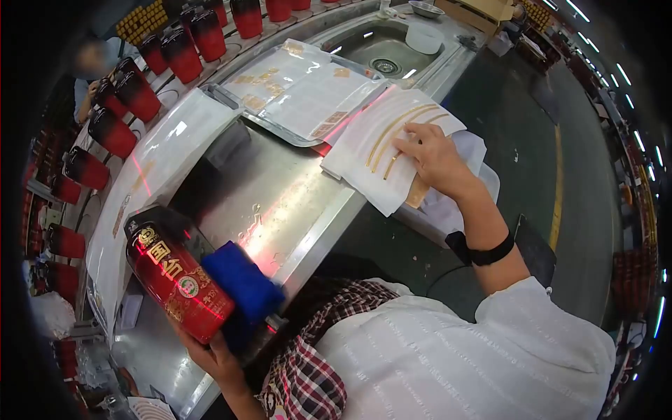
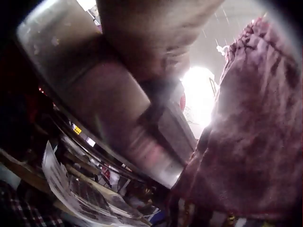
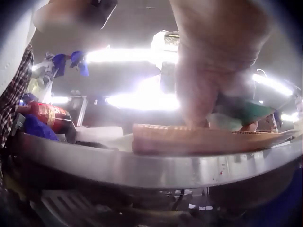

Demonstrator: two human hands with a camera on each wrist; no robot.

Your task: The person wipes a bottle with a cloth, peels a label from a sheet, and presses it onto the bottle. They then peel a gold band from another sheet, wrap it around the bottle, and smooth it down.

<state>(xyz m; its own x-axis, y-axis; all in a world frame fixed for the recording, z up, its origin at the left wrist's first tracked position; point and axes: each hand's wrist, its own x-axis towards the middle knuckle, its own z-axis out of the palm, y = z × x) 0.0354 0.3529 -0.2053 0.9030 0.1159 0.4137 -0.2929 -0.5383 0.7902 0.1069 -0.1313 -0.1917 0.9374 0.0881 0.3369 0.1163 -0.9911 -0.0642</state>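
Over the metal tabletop (image 1: 290,189), a person's left hand (image 1: 213,360) holds a tilted red bottle (image 1: 178,280) near its base, the fingers curled round it, though most of them are hidden behind it. Just beside the bottle sits a blue cloth (image 1: 245,283). Out at the other side, the right hand (image 1: 435,159) is over white paper (image 1: 357,147) bearing curved gold strips (image 1: 385,140), its thumb and forefinger slightly apart; I can't tell whether they pinch 1. Beyond, 1 tray (image 1: 280,136) carries more sheets near the sink (image 1: 385,66).
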